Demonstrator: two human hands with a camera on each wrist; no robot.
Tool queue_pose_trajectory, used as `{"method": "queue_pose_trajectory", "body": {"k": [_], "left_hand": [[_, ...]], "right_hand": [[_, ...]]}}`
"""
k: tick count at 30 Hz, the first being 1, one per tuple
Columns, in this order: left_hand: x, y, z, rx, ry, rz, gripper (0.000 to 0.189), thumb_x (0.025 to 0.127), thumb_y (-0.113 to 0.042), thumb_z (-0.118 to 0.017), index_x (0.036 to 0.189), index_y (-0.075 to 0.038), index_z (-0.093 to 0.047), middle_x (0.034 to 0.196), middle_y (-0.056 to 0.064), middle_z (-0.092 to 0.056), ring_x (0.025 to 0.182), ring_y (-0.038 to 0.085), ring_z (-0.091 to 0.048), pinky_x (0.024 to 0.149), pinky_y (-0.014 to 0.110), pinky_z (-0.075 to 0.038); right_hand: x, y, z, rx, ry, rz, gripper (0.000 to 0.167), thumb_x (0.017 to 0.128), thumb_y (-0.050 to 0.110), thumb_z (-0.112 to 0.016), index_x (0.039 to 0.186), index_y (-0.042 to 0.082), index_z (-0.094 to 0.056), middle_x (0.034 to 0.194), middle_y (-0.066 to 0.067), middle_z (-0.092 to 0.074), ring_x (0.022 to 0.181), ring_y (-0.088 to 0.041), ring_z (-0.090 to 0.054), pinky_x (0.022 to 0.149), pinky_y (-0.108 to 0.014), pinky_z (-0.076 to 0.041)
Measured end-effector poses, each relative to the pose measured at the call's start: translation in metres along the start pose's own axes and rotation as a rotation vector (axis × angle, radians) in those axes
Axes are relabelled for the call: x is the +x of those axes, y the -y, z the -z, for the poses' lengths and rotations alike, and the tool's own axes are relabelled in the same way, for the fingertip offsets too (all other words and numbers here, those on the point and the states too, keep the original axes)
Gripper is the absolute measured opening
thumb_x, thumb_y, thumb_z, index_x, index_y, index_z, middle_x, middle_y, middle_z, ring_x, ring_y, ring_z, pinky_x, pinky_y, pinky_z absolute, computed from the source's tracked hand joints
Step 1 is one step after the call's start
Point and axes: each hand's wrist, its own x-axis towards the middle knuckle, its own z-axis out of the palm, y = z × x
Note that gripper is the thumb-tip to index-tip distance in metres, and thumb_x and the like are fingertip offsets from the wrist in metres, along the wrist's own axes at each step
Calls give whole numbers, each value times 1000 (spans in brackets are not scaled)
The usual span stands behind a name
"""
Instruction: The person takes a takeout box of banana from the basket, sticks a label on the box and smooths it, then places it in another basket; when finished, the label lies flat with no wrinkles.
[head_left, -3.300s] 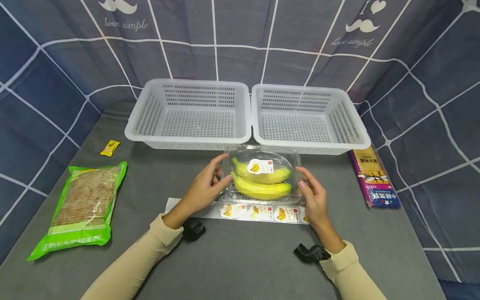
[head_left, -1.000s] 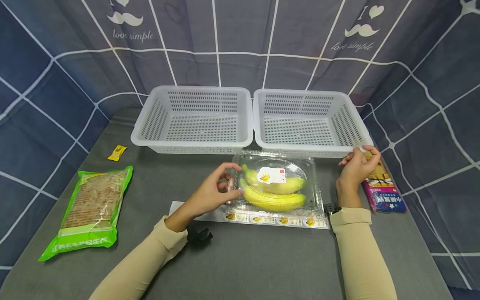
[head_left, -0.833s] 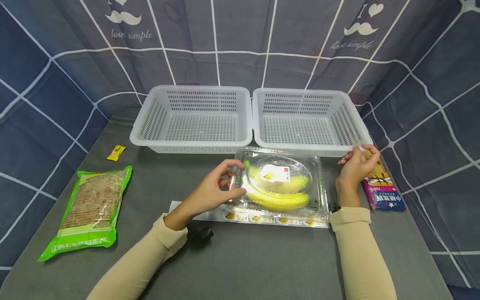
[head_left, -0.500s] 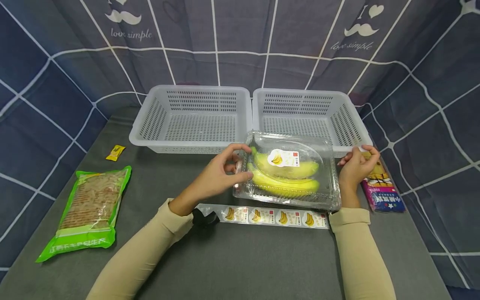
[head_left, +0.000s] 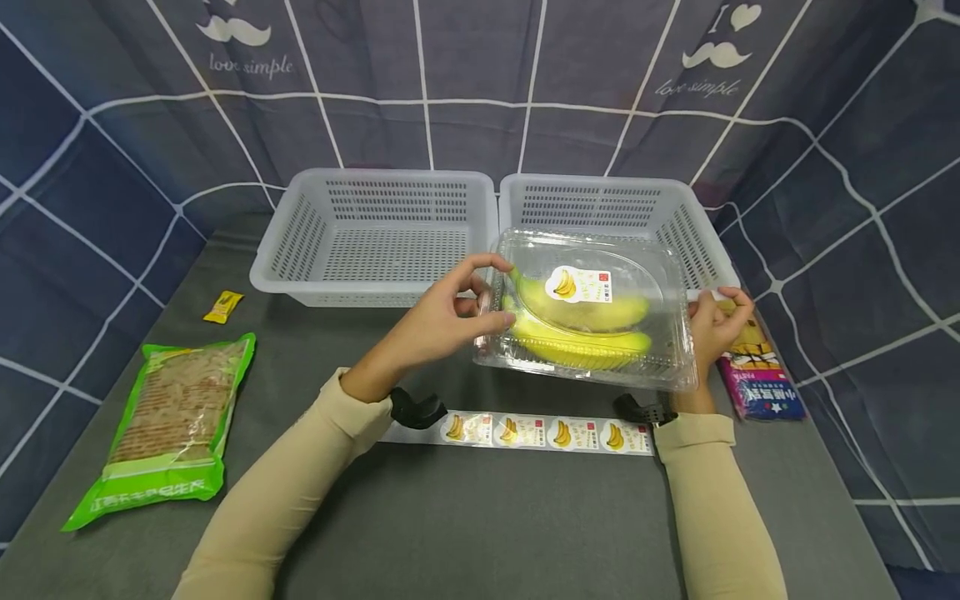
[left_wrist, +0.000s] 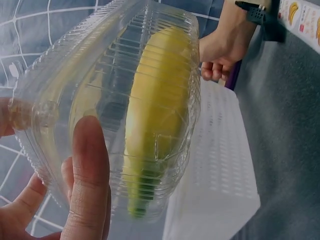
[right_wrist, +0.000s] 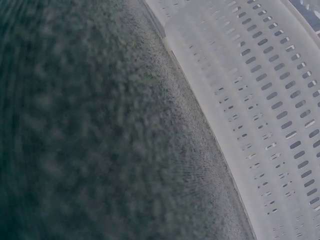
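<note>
My left hand (head_left: 442, 329) pinches the left edge of a clear plastic clamshell box (head_left: 667, 287), thumb (left_wrist: 90, 170) on the near side. Yellow bananas (head_left: 581, 346) lie inside, and a white banana sticker (head_left: 577, 285) is on the lid. The box is held up, tilted, and overlaps the front of the right white basket (head_left: 592, 179) in the head view. Behind the box's right end, my right hand (head_left: 712, 333) grips that basket's front right rim with curled fingers. The right wrist view shows only the basket's slotted wall (right_wrist: 270, 100) and the grey tabletop.
Left of it stands a second white basket (head_left: 375, 292). A strip of banana stickers (head_left: 540, 433) lies in front. A green-edged bag of brown food (head_left: 168, 408) and a small yellow packet (head_left: 222, 307) lie left; a purple pasta pack (head_left: 761, 375) lies right.
My right hand has gone from the box to the right basket's rim. My left hand has lifted the box up and away toward that basket, uncovering the sticker strip.
</note>
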Motion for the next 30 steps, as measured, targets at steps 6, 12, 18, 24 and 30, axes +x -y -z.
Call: {"method": "queue_pose_trajectory", "body": {"k": [6, 12, 18, 24, 30], "left_hand": [[16, 1, 1, -89, -7, 24, 55, 94, -9, -74, 142, -19, -49, 89, 11, -46, 57, 18, -45, 58, 32, -49], [40, -2, -1, -76, -24, 55, 54, 93, -17, -76, 141, -24, -51, 90, 11, -48, 63, 19, -51, 62, 36, -55], [70, 0, -4, -36, -71, 93, 54, 91, -26, -78, 139, -28, -52, 94, 11, -50, 77, 21, -51, 64, 35, -53], [94, 7, -11, -88, -102, 128, 54, 93, -23, -77, 140, -28, -51, 94, 11, -50, 70, 19, -52, 71, 42, -60], [115, 8, -16, -101, -111, 150, 54, 97, -22, -72, 145, -26, -46, 92, 10, -48, 68, 18, -50, 75, 43, -60]], "right_hand": [[1, -10, 8, -20, 10, 23, 17, 97, 2, -59, 110, 12, -53, 58, -1, -52, 46, -9, -48, 47, -17, -40], [0, -9, 8, 4, 30, 26, 19, 98, 3, -60, 113, 9, -51, 70, -8, -62, 56, -13, -57, 52, -21, -46], [2, -10, 7, -91, 7, -28, 20, 100, 4, -57, 116, 13, -51, 67, -6, -54, 47, -13, -49, 44, -20, -42], [3, -9, 6, -116, 14, -61, 17, 101, 7, -54, 115, 16, -49, 64, -6, -48, 42, -13, -43, 40, -20, -40], [4, -8, 6, -87, 13, -84, 16, 102, 8, -54, 115, 15, -47, 63, -7, -47, 43, -14, -42, 40, -21, -40]]}}
